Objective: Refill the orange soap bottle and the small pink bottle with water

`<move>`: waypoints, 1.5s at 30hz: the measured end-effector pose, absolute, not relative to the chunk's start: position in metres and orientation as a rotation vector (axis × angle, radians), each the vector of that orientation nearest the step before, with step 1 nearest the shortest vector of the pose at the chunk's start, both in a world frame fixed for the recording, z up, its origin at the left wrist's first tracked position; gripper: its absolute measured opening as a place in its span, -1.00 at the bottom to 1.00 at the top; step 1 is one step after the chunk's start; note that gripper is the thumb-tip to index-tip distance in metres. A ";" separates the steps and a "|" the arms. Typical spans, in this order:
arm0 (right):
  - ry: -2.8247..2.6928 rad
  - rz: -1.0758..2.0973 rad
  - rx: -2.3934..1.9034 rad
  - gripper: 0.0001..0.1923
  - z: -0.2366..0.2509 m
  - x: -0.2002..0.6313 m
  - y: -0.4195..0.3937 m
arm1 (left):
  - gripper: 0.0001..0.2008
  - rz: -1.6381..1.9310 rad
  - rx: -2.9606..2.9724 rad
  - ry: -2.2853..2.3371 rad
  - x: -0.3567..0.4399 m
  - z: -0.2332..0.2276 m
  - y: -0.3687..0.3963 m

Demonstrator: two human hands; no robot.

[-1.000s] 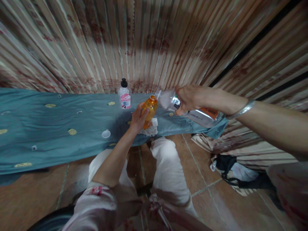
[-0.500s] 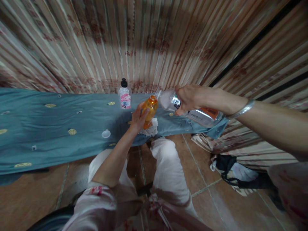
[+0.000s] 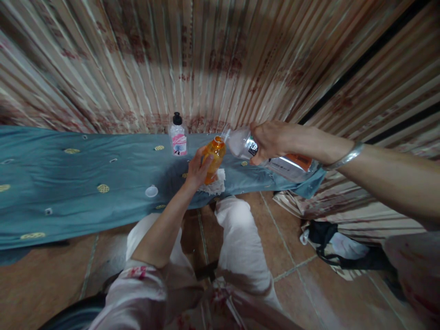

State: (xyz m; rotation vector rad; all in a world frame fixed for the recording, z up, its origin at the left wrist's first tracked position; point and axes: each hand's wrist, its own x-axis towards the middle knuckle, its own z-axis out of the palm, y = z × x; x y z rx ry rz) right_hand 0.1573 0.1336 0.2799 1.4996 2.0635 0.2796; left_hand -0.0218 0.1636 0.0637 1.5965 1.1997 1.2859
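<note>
My left hand (image 3: 198, 167) is wrapped round an orange see-through bottle (image 3: 216, 158) with an uncapped mouth. The bottle leans slightly to the right, and its base is over a crumpled white tissue (image 3: 217, 184). From the right, my right hand (image 3: 268, 140) grips a large clear plastic bottle (image 3: 288, 166) with an orange and white label. This bottle lies nearly on its side, its neck tilted at the orange bottle's mouth. Whether liquid runs between the two mouths I cannot make out. Part of the big bottle is hidden behind my right hand and wrist.
A clear squeeze bottle (image 3: 178, 140) with a black cap and pink label stands at the back. Nearby on the blue cloth (image 3: 79, 174) lies a round pale lid (image 3: 151, 191). Pleated curtains (image 3: 192, 59) hang behind. A black and white bag (image 3: 340, 250) sits on the tiled floor.
</note>
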 end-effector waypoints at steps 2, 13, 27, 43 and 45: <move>2.088 0.281 1.502 -0.20 0.277 0.162 0.137 | -0.59 1.293 1.608 1.190 -0.022 0.063 0.164; 2.060 0.252 1.508 -0.20 0.283 0.153 0.130 | -0.59 1.284 1.607 1.203 -0.021 0.061 0.166; 2.049 0.278 1.522 -0.25 0.280 0.156 0.133 | -0.60 1.288 1.618 1.202 -0.022 0.060 0.166; 2.056 0.263 1.524 -0.24 0.281 0.154 0.131 | -0.58 1.305 1.652 1.195 -0.022 0.060 0.166; 2.057 0.249 1.530 -0.25 0.281 0.154 0.132 | -0.58 1.302 1.647 1.202 -0.022 0.060 0.166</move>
